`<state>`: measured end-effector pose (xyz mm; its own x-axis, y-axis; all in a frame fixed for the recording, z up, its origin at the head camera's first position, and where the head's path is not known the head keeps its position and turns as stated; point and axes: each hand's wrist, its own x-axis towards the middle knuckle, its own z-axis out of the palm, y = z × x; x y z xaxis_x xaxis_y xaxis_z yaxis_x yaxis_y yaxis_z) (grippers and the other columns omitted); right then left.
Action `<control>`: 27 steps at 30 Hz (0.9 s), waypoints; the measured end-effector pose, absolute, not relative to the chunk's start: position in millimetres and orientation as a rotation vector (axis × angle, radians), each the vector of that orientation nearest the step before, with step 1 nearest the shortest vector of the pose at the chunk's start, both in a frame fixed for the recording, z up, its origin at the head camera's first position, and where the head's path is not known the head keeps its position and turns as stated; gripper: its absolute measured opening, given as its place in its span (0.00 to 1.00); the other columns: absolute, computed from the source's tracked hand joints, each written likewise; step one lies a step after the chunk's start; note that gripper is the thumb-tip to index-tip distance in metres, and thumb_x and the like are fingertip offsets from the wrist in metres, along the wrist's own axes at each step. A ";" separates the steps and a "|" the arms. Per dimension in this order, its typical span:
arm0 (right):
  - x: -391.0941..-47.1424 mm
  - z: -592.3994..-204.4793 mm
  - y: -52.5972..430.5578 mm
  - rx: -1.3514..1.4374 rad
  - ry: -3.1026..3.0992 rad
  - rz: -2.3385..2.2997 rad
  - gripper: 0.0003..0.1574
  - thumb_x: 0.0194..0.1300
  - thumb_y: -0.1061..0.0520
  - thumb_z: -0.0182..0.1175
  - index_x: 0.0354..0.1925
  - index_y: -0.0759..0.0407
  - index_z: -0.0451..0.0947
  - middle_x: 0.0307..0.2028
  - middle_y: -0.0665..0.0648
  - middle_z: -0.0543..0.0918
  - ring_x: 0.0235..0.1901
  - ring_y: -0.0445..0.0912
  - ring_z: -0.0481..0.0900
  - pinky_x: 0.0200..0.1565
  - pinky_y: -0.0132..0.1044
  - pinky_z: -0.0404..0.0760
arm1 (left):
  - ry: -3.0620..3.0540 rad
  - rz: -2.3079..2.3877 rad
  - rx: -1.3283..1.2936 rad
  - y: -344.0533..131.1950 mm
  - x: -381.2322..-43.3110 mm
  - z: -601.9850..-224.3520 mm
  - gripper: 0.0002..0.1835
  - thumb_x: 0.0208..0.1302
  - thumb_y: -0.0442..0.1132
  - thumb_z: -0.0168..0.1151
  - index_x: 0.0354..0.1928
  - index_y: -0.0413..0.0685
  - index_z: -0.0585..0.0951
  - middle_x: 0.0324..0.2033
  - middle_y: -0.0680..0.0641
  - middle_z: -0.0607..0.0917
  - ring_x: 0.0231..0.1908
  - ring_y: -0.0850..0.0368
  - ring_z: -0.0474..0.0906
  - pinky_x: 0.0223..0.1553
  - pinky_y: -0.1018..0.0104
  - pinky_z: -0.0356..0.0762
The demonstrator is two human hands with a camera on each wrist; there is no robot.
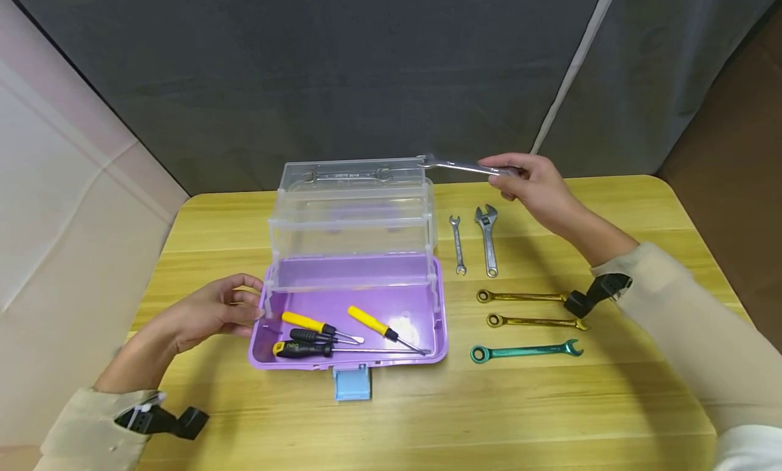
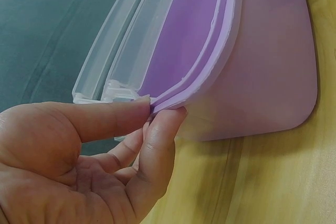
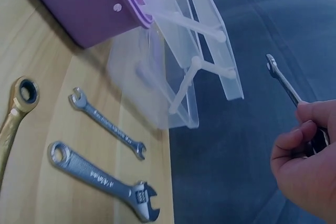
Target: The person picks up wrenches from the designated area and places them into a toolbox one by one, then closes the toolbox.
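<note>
The left hand (image 1: 208, 315) pinches a purple toolbox (image 1: 348, 303) at its left rim, toward the counter's (image 1: 427, 423) back edge; the right hand (image 1: 540, 189) grips a silver wrench (image 1: 458, 165) raised beside the clear trays (image 1: 351, 222).

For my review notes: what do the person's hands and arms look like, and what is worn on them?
The left hand and right hand are ungloved. Both arms wear beige sleeves. Each wrist carries a strapped-on black device, the left one and the right one both boxy. White fabric shows farther up the right arm.
</note>
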<state>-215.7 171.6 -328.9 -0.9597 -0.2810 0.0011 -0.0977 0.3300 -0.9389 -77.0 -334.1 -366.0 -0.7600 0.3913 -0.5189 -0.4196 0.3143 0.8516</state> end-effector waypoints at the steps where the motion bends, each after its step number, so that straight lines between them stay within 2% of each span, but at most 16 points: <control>1: -217.1 -328.2 168.2 -0.350 2.419 -1.693 0.19 0.74 0.60 0.60 0.61 0.59 0.79 0.32 0.53 0.69 0.31 0.47 0.67 0.31 0.34 0.67 | 1.904 1.517 -0.024 -334.1 -77.0 -365.7 0.15 0.73 0.29 0.58 0.56 0.39 0.66 0.42 0.47 0.82 0.41 0.53 0.86 0.44 0.61 0.87; 10: -230.2 -322.5 139.3 -0.445 2.335 -1.707 0.19 0.73 0.62 0.61 0.60 0.61 0.81 0.25 0.52 0.65 0.26 0.47 0.63 0.31 0.36 0.66 | 1.900 1.518 -0.026 -334.4 -77.4 -366.2 0.15 0.73 0.29 0.57 0.56 0.39 0.67 0.41 0.48 0.82 0.41 0.54 0.86 0.43 0.62 0.87; 21: -241.8 -313.2 111.0 -0.505 2.332 -1.584 0.19 0.74 0.60 0.59 0.61 0.58 0.80 0.23 0.53 0.68 0.26 0.48 0.66 0.36 0.39 0.71 | 1.895 1.520 -0.029 -334.0 -78.4 -366.3 0.15 0.73 0.27 0.56 0.56 0.39 0.66 0.41 0.48 0.82 0.40 0.54 0.86 0.42 0.62 0.87; 24: -245.4 -309.0 104.0 -0.507 2.312 -1.571 0.19 0.74 0.60 0.60 0.61 0.58 0.80 0.22 0.53 0.66 0.25 0.48 0.64 0.35 0.38 0.70 | 1.894 1.520 -0.030 -334.0 -78.6 -366.0 0.15 0.73 0.27 0.56 0.56 0.39 0.66 0.41 0.48 0.82 0.39 0.54 0.86 0.41 0.62 0.87; 27: -248.9 -305.2 97.2 -0.511 2.279 -1.559 0.19 0.74 0.61 0.60 0.61 0.58 0.80 0.20 0.52 0.63 0.21 0.47 0.59 0.30 0.37 0.66 | 1.897 1.518 -0.033 -334.0 -78.6 -365.5 0.15 0.73 0.27 0.56 0.56 0.39 0.66 0.41 0.48 0.82 0.39 0.54 0.86 0.41 0.62 0.87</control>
<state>-248.9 97.2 -305.2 -0.8805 -0.4689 -0.0696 -0.1052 0.3365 -0.9358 -78.6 -334.0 -365.5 -0.7567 0.3894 -0.5252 -0.4270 0.3139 0.8480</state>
